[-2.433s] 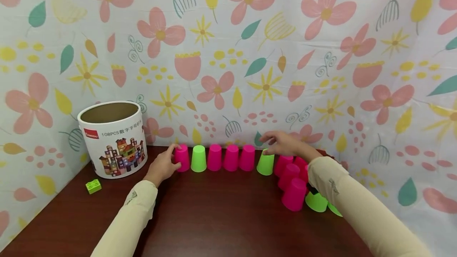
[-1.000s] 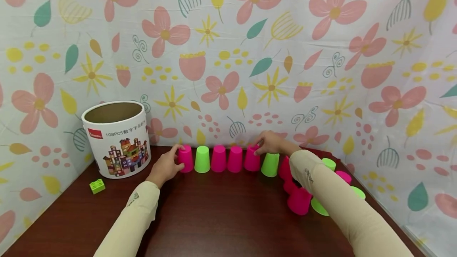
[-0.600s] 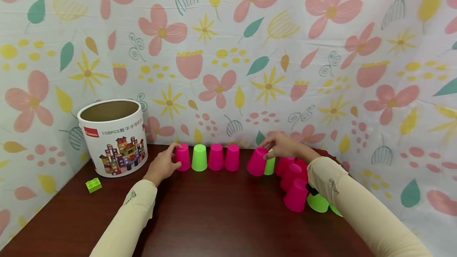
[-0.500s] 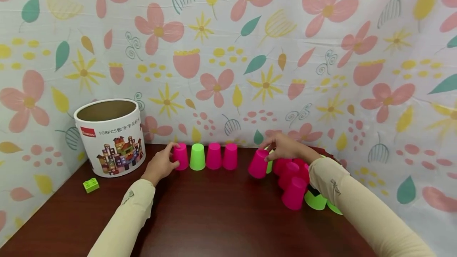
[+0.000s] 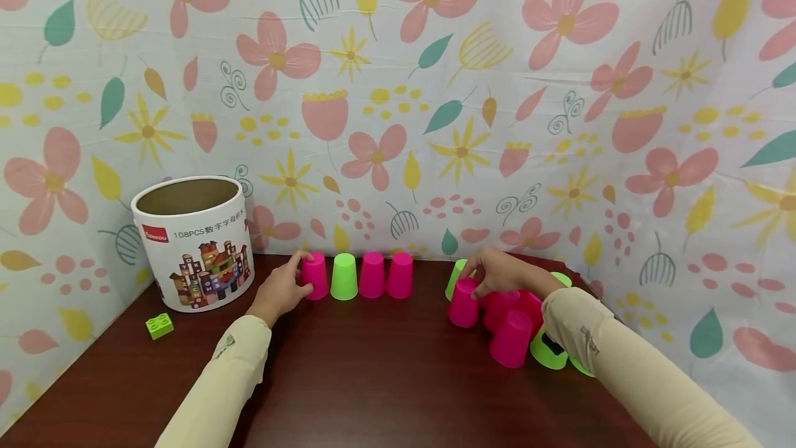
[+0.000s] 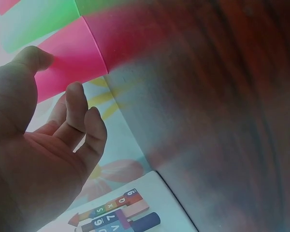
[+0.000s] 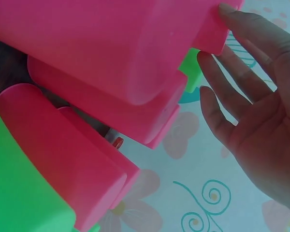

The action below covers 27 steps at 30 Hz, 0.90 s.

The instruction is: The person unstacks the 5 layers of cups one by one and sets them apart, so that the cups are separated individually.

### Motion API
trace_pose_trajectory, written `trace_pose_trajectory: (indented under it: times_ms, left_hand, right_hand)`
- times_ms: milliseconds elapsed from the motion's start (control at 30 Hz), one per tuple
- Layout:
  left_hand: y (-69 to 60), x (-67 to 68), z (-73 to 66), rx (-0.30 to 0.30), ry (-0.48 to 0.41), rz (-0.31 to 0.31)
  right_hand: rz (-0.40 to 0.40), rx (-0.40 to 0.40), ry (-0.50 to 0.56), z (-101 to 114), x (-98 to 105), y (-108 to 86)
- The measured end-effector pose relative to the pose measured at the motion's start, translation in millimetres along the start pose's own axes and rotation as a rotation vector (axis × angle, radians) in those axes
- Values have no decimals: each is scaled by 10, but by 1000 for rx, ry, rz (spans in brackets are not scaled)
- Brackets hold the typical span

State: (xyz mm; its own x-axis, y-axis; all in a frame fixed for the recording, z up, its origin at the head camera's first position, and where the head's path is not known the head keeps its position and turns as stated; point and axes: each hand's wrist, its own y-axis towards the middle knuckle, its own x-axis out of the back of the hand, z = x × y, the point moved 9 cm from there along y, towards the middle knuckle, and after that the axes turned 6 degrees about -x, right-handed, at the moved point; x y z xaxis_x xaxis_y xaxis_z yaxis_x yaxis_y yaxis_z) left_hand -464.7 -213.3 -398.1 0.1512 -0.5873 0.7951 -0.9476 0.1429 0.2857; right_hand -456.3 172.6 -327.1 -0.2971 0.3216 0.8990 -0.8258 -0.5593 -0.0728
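Upside-down plastic cups stand in a row along the back of the table. My left hand [image 5: 280,291] holds the pink cup [image 5: 316,275] at the row's left end between thumb and fingers; in the left wrist view the thumb lies on this pink cup [image 6: 72,60]. To its right are a green cup [image 5: 344,276] and two pink cups [image 5: 372,275]. My right hand [image 5: 506,272] pinches another pink cup [image 5: 463,304] near its top, in front of a green cup [image 5: 455,279] that it partly hides. The right wrist view shows fingertips on that held cup [image 7: 213,36].
A cluster of pink cups [image 5: 511,339] and green cups [image 5: 548,350] stands at the right, partly hidden by the right forearm. At the left are a large white bucket [image 5: 195,254] and a small green block [image 5: 159,325]. A floral cloth [image 5: 373,123] hangs behind the table.
My right hand moved from the green cup to the pink cup left of it, took hold of it, and brought it right and nearer, in front of the green cup. The left hand stayed put.
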Motion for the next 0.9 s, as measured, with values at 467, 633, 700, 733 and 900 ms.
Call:
trace_pose_trajectory:
  times_ms: [467,633,700,733,900]
  left_hand:
    - [11,-6,11,4,3,1]
    - [22,2,6,15,1,8]
    - [23,3,-1,15,2,12]
    - [21,2,-3,14,1,14]
    - [8,2,-14,9,-3,14]
  right_hand:
    - [-1,-49,-92,-107,-3,-3]
    - [2,-54,-74,-125,10,-21]
    - [0,-58,-72,-122,26,-27]
    - [0,-61,-67,-111,38,-32]
    - [-36,-49,-62,-4,108,-16]
